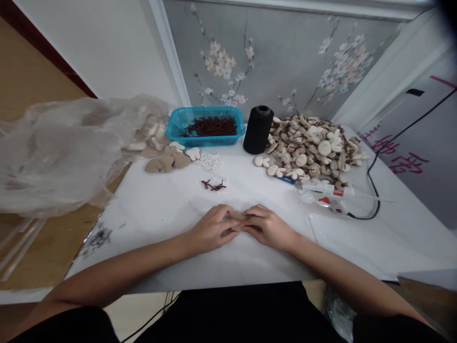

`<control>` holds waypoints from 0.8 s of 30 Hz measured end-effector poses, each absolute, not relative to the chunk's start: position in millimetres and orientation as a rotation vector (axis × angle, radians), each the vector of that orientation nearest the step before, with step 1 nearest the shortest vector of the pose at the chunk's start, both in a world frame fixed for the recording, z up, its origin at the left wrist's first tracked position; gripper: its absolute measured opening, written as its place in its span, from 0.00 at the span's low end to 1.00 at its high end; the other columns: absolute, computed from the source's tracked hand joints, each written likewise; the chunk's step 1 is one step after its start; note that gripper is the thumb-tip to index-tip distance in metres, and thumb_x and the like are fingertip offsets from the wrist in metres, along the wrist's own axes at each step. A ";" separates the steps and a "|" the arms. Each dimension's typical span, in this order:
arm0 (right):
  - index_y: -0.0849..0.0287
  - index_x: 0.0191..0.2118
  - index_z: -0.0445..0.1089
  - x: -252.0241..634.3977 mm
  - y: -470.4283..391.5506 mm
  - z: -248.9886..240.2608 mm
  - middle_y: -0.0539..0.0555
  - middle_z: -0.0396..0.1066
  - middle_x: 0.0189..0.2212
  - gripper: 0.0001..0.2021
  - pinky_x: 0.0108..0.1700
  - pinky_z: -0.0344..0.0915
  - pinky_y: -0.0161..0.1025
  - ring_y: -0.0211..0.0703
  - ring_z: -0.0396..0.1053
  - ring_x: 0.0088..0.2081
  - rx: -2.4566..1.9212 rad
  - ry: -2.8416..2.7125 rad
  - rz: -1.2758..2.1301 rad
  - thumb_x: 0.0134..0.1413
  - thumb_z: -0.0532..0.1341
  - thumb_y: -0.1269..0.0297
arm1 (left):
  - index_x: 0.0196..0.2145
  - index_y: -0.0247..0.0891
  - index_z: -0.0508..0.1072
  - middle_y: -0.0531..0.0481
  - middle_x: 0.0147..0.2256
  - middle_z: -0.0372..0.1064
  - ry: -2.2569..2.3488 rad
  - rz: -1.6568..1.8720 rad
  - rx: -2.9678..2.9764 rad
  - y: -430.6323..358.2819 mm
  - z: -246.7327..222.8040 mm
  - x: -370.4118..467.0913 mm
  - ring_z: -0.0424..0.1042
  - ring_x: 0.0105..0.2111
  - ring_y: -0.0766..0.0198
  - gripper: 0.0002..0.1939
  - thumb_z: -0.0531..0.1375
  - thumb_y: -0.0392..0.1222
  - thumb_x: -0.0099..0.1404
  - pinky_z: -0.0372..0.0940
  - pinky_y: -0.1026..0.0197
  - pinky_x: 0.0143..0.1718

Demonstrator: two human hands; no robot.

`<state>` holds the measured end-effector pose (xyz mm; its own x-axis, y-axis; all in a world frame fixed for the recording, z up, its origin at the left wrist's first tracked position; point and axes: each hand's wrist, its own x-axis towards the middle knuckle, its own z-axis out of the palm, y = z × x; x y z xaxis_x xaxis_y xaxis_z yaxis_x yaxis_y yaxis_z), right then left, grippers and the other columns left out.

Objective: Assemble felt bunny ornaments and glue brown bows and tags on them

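Between my two hands, close over the front of the white table point(157, 205), is a small beige fabric piece point(237, 221), mostly covered by fingers. My left hand point(210, 228) grips its left side, fingers bent around it. From the right, my right hand point(267, 226) pinches the other side with thumb and fingertips. Just beyond the hands lie a few dark red string bows point(214, 185). Farther back are small white pieces point(210, 161) and several flat beige fabric shapes point(167, 161).
At the back stand a blue basket point(171, 125) of dark red bows and a black thread cone point(257, 129). A heap of beige and cream rabbit-head pieces point(314, 147) fills the back right. In front of it lies a glue gun point(332, 193) with a black cord. Plastic bags point(64, 152) cover the left.
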<state>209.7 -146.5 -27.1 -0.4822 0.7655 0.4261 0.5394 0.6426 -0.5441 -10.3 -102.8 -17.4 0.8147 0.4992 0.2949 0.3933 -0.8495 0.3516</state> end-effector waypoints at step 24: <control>0.60 0.31 0.60 189.8 -138.2 -26.4 0.57 0.65 0.28 0.07 0.36 0.62 0.39 0.44 0.60 0.32 -1.046 -2.427 0.302 0.53 0.51 0.78 | 0.52 0.36 0.65 0.43 0.51 0.61 1.102 0.979 2.453 65.0 34.1 52.3 0.68 0.41 0.63 0.21 0.58 0.37 0.60 0.64 0.60 0.45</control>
